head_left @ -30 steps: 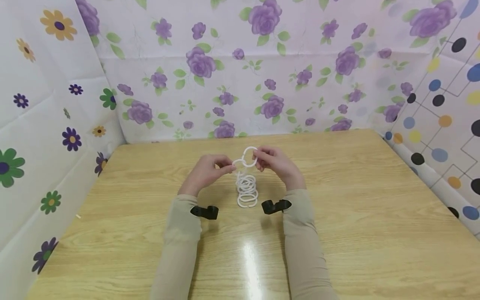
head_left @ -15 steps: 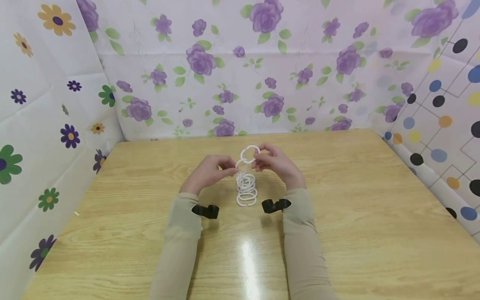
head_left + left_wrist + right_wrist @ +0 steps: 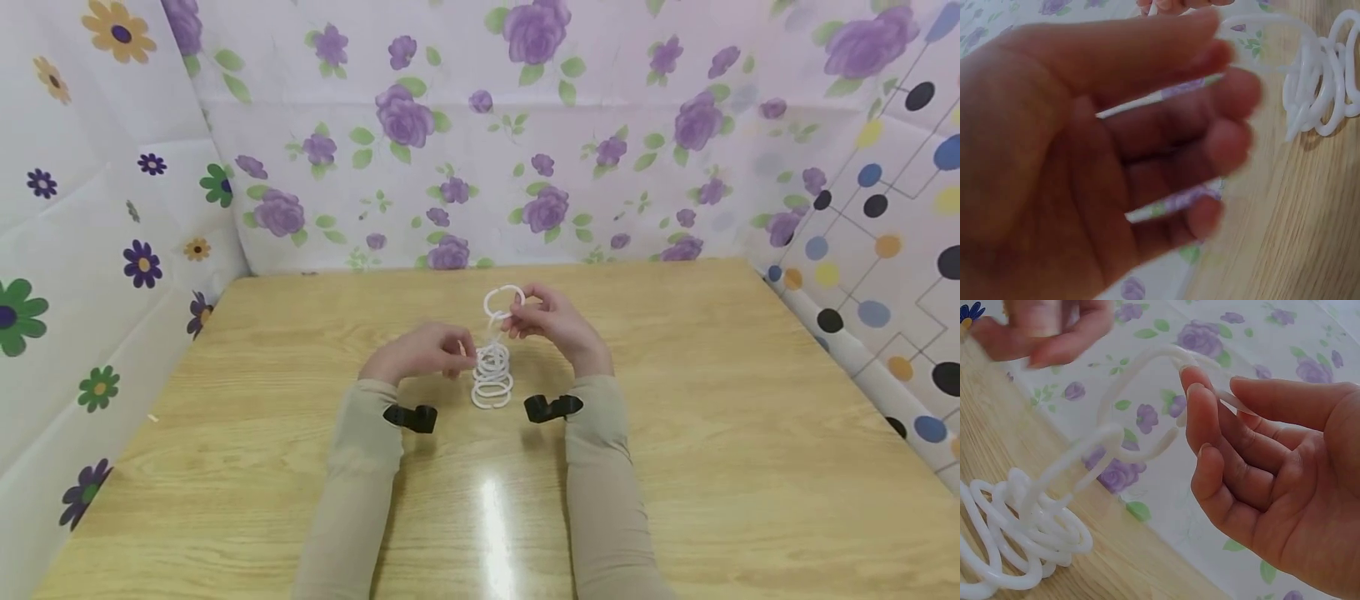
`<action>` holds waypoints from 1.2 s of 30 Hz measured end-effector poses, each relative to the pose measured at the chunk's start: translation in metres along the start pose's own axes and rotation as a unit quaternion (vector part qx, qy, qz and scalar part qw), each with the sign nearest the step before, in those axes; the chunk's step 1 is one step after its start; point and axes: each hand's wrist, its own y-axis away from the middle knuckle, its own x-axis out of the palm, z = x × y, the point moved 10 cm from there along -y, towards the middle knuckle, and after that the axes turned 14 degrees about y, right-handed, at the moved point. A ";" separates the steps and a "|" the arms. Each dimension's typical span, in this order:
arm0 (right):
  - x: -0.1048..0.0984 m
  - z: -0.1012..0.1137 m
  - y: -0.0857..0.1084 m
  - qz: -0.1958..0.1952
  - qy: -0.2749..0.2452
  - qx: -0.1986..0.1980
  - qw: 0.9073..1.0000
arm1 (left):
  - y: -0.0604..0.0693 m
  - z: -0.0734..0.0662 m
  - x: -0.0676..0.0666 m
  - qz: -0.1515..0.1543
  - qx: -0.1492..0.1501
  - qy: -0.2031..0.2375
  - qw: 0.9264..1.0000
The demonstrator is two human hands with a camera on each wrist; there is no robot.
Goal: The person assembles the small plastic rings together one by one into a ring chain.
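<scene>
A white plastic ring (image 3: 1140, 360) with a small gap in it is pinched between thumb and fingers of my right hand (image 3: 553, 323), raised above the table. From it hangs a second white link (image 3: 1088, 445), slanting down to the chain of white links (image 3: 492, 390), which lies bunched on the tabletop. My left hand (image 3: 435, 350) is just left of the bunch, its fingers loosely bent with nothing held between them in the left wrist view. Motion blurs that hand; whether a fingertip touches the chain cannot be told.
A wooden table (image 3: 712, 417) lies beneath, with a floral sheet (image 3: 322, 67) behind it and patterned sheets at both sides. Black wrist mounts (image 3: 411, 418) sit on both sleeves. A small pale scrap (image 3: 153, 417) lies near the left edge.
My left hand has let go of the second link and moved down beside the bunch. My right hand has lifted its ring slightly, and the second link now hangs downward.
</scene>
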 end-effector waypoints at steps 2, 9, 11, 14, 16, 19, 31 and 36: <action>-0.003 0.002 0.002 -0.004 0.002 -0.002 1.000 | -0.001 0.005 0.014 0.053 -0.020 -0.008 0.998; -0.022 -0.013 0.017 -0.018 0.038 0.016 0.999 | 0.003 0.018 0.044 0.124 -0.060 -0.041 0.990; -0.033 -0.022 0.022 -0.022 0.059 0.033 0.997 | 0.005 0.022 0.044 0.117 -0.067 -0.037 0.990; -0.049 -0.032 0.029 -0.028 0.090 0.053 0.994 | 0.005 0.023 0.040 0.092 -0.057 -0.029 0.994; -0.058 -0.036 0.033 -0.031 0.103 0.062 0.992 | 0.004 0.018 0.036 0.072 -0.033 -0.016 0.997; -0.065 -0.036 0.036 -0.028 0.104 0.063 0.992 | 0.001 0.008 0.032 0.052 0.005 -0.026 0.998; -0.095 -0.054 0.047 -0.056 0.067 0.076 0.993 | 0.006 0.026 0.024 0.061 -0.008 -0.063 0.996; -0.109 -0.070 0.060 -0.073 0.054 0.097 0.991 | 0.015 0.040 0.011 0.053 -0.027 -0.050 0.997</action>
